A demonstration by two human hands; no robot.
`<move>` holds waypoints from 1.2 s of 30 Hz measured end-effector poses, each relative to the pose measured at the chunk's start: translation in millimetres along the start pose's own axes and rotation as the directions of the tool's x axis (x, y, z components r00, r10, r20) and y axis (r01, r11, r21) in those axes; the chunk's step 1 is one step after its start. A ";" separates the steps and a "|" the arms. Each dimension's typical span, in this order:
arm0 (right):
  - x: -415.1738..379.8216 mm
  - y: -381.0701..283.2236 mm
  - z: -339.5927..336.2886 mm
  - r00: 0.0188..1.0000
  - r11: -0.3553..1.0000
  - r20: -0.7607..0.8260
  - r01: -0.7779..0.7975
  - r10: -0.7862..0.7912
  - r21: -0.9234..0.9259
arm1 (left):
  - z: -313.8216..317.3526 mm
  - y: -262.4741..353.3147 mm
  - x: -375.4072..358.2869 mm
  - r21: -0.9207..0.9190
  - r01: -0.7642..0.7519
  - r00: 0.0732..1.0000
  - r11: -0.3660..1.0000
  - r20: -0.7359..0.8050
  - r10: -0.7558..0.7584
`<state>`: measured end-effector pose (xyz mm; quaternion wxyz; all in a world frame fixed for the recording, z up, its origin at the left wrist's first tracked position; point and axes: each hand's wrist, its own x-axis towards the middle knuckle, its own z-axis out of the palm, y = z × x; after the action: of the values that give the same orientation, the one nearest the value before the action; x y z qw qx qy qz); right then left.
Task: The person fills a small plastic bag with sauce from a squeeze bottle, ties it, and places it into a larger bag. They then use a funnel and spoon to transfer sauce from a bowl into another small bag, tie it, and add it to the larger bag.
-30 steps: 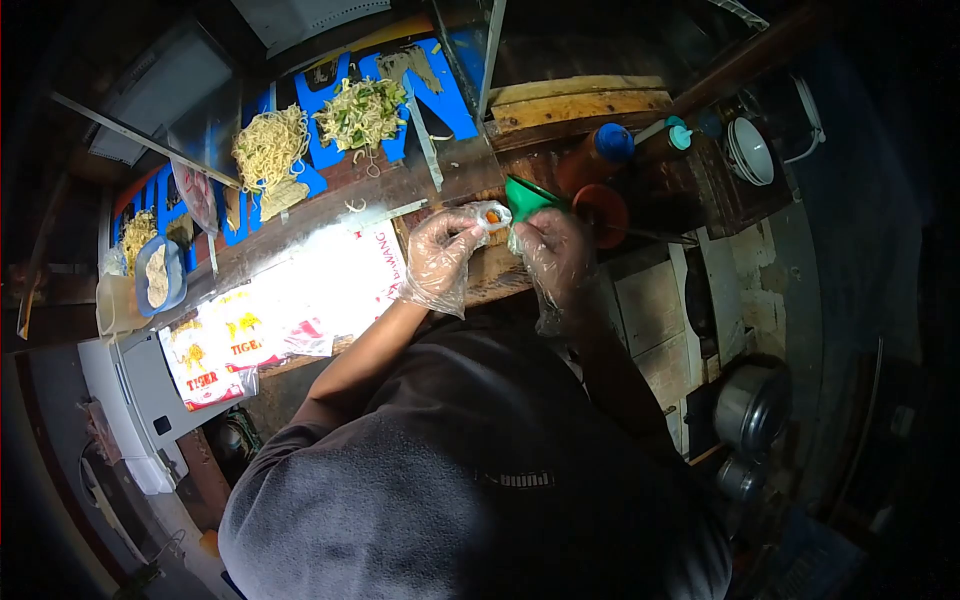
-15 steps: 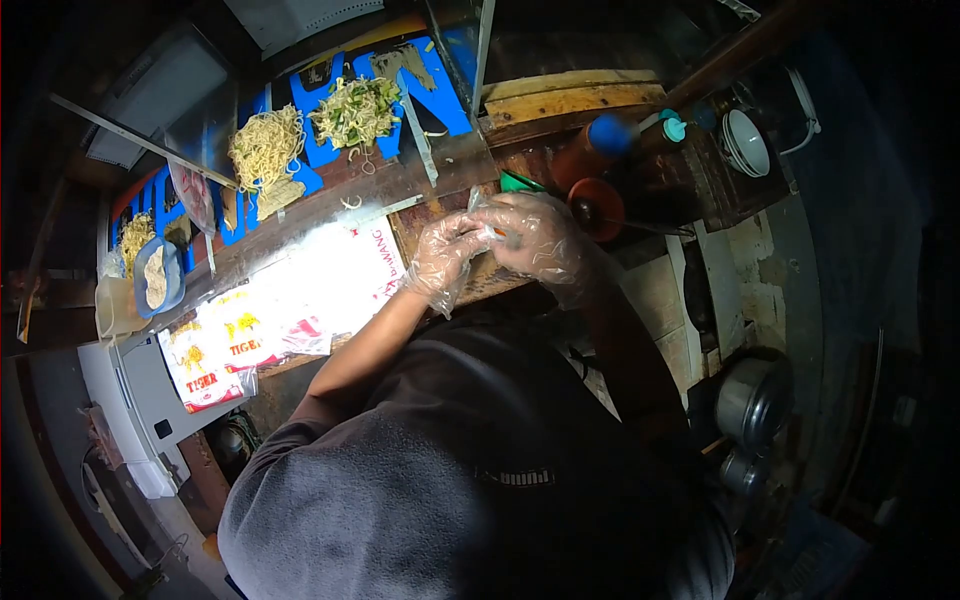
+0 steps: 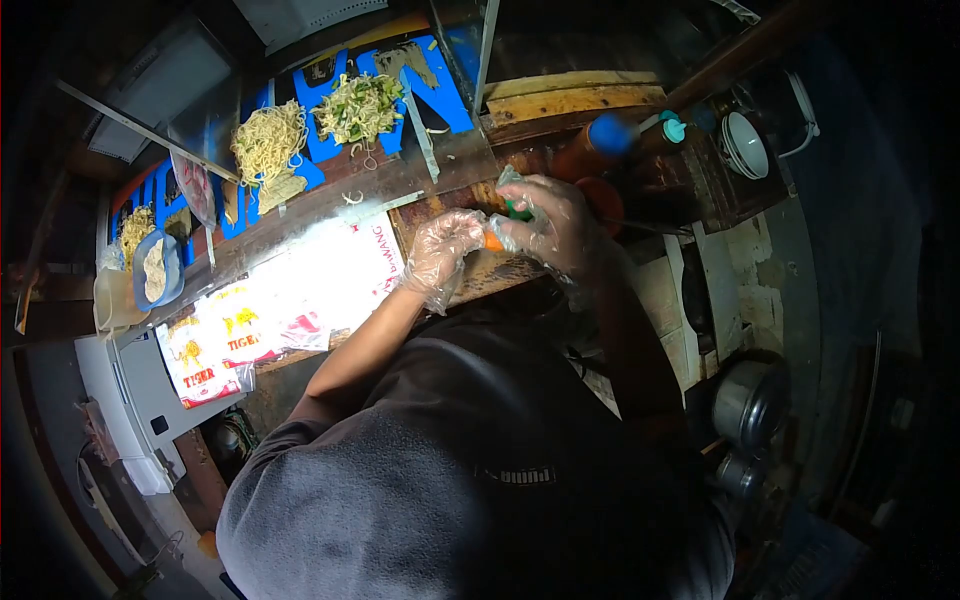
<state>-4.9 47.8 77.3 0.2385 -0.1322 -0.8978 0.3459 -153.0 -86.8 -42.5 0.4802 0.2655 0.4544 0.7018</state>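
While pressed together just above frame centre, both gloved hands on one small orange-filled plastic packet (image 3: 494,238).
Left hand (image 3: 443,252) curled, pinching packet's left end; right hand (image 3: 552,222) closed over its right end, above wooden counter (image 3: 500,270); noodles (image 3: 268,145) upper left, metal pot (image 3: 750,405) lower right.

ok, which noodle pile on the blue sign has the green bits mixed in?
The right-hand pile, nearest the glass divider. It has green pieces through it; the pile to its left is plain yellow noodles.
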 end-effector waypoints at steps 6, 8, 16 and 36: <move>-17.5 -3.5 21.0 0.996 0.996 0.066 -0.064 0.060 0.061 | 0.5 -1.3 0.1 -0.070 0.007 1.000 0.998 -0.001 -0.007; -21.7 2.0 32.0 0.998 0.995 0.035 -0.057 0.054 0.086 | -0.7 -4.2 0.5 -0.017 -0.015 1.000 1.000 0.001 0.015; -25.6 0.1 30.6 0.979 0.962 -0.086 -0.160 0.183 0.220 | -0.1 -9.2 -0.8 -0.026 -0.025 1.000 0.999 -0.019 0.024; -16.8 3.3 19.6 0.904 0.808 0.181 -0.428 0.388 0.405 | 19.6 38.2 4.0 0.565 -0.077 0.979 0.822 0.197 -0.044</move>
<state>-0.5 32.6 56.6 0.1415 -0.2498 -0.7576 0.5862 -155.2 -80.5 0.1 0.4163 0.4703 0.5897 0.5076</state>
